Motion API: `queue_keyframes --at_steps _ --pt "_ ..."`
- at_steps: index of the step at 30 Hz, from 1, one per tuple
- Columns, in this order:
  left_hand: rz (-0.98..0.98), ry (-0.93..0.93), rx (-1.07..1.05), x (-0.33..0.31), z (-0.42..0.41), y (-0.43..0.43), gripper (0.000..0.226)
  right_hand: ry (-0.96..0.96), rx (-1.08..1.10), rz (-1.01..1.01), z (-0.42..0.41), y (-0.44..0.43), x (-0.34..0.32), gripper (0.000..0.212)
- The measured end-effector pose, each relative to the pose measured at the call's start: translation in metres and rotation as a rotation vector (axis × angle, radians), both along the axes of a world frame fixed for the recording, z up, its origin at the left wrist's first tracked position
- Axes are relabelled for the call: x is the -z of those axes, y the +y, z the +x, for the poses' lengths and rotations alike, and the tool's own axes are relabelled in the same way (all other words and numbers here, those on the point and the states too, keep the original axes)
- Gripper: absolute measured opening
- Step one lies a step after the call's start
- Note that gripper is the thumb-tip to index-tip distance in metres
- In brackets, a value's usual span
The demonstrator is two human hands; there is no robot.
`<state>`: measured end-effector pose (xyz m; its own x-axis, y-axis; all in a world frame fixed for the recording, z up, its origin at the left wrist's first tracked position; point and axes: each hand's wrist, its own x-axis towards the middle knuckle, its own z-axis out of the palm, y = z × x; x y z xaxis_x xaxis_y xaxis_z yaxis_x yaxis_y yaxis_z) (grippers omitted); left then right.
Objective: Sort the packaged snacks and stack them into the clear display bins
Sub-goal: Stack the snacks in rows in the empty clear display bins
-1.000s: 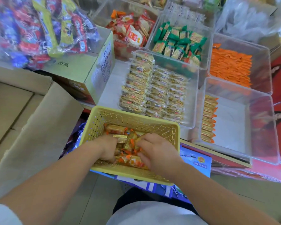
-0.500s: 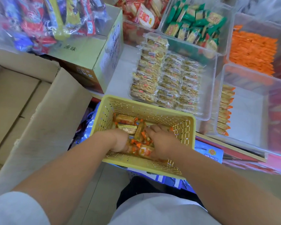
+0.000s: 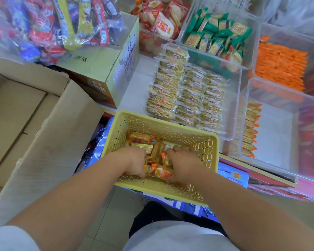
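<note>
A yellow perforated basket sits in front of me, holding several gold-and-orange wrapped snacks. Both my hands are down inside it. My left hand curls its fingers round snacks on the left of the pile; my right hand grips snacks on the right. The fingertips are hidden among the wrappers. To the right stands a large clear bin with one row of the same gold-orange packs stacked along its left wall.
A clear bin of pale yellow packs lies just behind the basket. Further back are bins of green packs, red-white packs and orange packs. A yellow carton with a bag of mixed snacks stands left; open cardboard boxes fill the left side.
Both hands have pushed deeper into the basket and closed in on the snack pile. The view has shifted forward and down.
</note>
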<state>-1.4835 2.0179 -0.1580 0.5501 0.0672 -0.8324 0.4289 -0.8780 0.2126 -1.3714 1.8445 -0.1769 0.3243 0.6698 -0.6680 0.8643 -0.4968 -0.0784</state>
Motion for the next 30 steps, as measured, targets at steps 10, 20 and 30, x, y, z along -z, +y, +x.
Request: queue_keyframes --at_steps 10,20,30 --pt "-0.207 -0.618 -0.845 -0.069 -0.034 -0.005 0.044 -0.006 -0.065 0.096 0.001 0.011 -0.018 0.052" --pt "-0.861 -0.876 -1.673 -0.080 -0.053 -0.064 0.024 1.001 1.009 0.686 -0.001 -0.026 -0.131 0.027" --pt "-0.995 -0.857 -1.574 -0.106 0.023 -0.156 0.061 0.849 0.990 0.784 0.003 -0.082 -0.170 0.027"
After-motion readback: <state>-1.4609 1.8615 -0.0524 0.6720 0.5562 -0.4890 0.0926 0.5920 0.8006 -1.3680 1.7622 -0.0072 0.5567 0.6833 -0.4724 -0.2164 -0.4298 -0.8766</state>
